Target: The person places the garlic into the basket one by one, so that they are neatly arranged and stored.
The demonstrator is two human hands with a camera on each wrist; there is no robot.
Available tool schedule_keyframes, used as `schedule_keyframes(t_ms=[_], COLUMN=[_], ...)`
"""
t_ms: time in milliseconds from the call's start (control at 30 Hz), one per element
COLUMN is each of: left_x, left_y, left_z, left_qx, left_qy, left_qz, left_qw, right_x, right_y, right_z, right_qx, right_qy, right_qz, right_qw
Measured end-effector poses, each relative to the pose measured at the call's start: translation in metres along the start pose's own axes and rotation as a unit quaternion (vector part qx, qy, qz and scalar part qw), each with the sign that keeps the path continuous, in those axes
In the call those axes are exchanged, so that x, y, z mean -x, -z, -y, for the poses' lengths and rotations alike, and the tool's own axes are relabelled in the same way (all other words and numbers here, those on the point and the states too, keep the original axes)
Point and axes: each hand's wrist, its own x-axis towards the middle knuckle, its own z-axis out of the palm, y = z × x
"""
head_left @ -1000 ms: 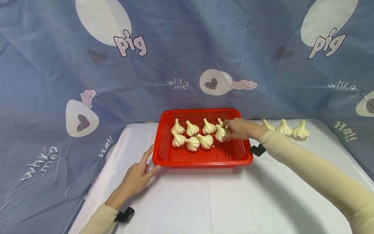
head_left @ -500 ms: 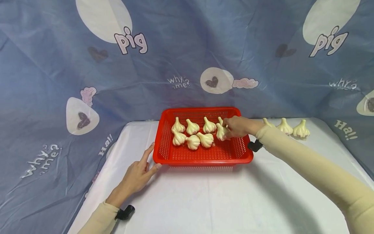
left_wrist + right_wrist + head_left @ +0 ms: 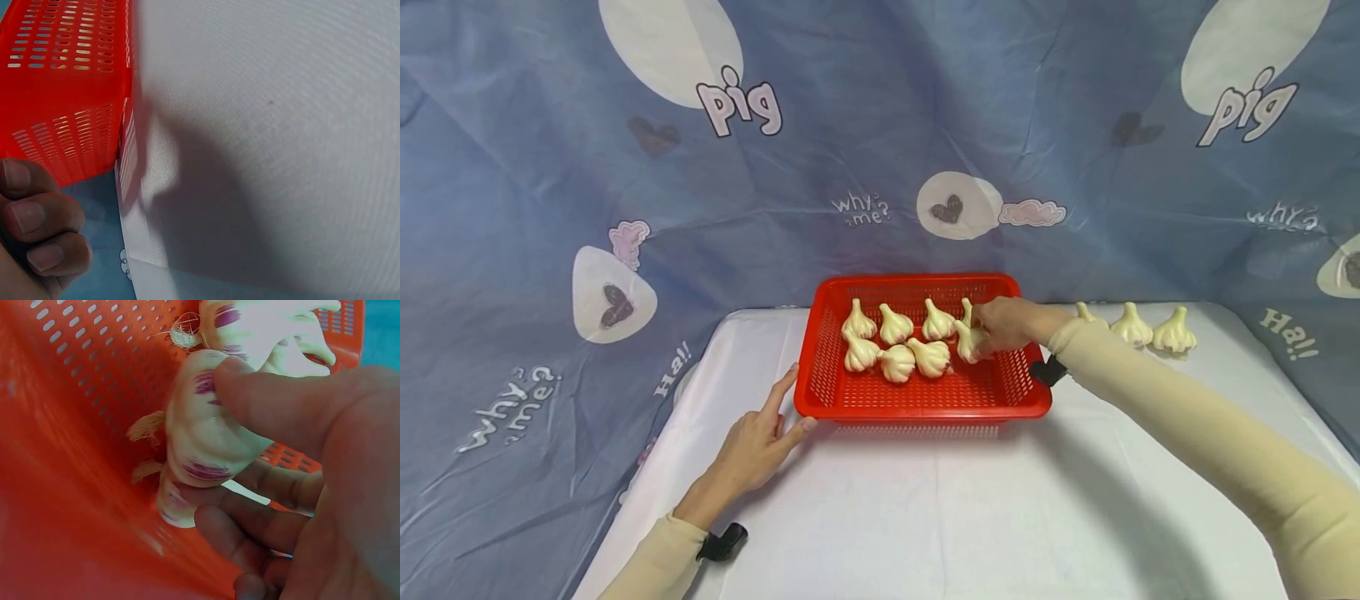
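Presently, in the head view, the right hand [image 3: 1009, 322] pinches a cream-coloured, teardrop-shaped garlic bulb with purple streaks [image 3: 968, 342], inside a red, rectangular, perforated plastic basket [image 3: 925, 414]. On the left side of this grip lie six similar bulbs [image 3: 896, 327], and one more is just behind it, partly hidden. On the right side, outside the basket, three loose bulbs [image 3: 1131, 327] stand on a table covered with white cloth [image 3: 880, 508]. The left hand [image 3: 751, 450] is well left of the grip; its straight index finger and thumb, spread apart, touch the basket's corner. In the left wrist view, three curled fingers [image 3: 47, 215] of this hand are beside the basket wall. In the right wrist view, the thumb and fingers are clamped on the held bulb from two sides, and another bulb [image 3: 219, 328] sits just beside it
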Motion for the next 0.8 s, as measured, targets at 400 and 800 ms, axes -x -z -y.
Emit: schedule_keyframes(t_ms=[400, 800], left_x=[0.000, 0.000], left_y=[0.001, 0.000], left_z=[-0.001, 0.000], left_qx=[0.001, 0.005], left_qy=[0.005, 0.008], left_qz=[0.000, 0.000], left_qw=[1.0000, 1.0000], right_x=[-0.004, -0.006], right_y=[-0.005, -0.013], right_z=[0.003, 0.005], right_qx=[0.012, -0.010], right_qy=[0.014, -0.009], right_qz=[0.000, -0.005], right_qw=[0.9998, 0.9999])
